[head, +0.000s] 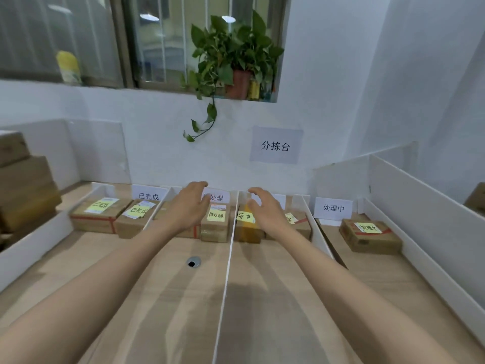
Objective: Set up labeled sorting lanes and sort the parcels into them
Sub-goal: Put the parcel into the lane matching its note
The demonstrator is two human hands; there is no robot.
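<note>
White divider boards split the wooden table (162, 290) into lanes; the middle divider (226, 271) runs toward me. White lane labels (333, 207) stand at the back. Brown parcels with yellow notes lie in the lanes: two at the left (93, 218), one (215, 225) just left of the middle divider, one (246, 228) just right of it, one at the far right (370, 236). My left hand (190, 204) and my right hand (263, 210) hover over the middle parcels, fingers relaxed and spread, holding nothing.
A stack of brown cartons (23, 185) stands at the left edge. A cable hole (193, 262) sits in the table. A paper sign (275, 145) hangs on the wall, and a potted plant (231, 61) stands on the window sill above.
</note>
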